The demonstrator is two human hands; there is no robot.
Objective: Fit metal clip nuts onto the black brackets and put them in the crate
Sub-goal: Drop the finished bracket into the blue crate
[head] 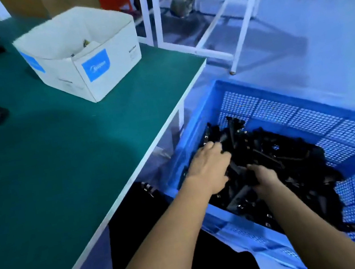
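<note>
Blue perforated plastic crate (258, 88) on the floor, right of a green-topped table (57, 154), holds a heap of black brackets (282, 163). Both hands reach into the heap. The left hand (209, 166) lies knuckles-up, fingers curled among the brackets. The right hand (263, 178) curls its fingers around brackets. A white cardboard box (88, 55) sits far on the table.

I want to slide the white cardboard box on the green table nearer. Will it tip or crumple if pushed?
The white cardboard box looks broad and low, so it probably slides rather than tips. It seems nearly empty, so likely light. Its open top has thin, ragged walls that may flex; push low down. The green table surface may drag a little.
</note>
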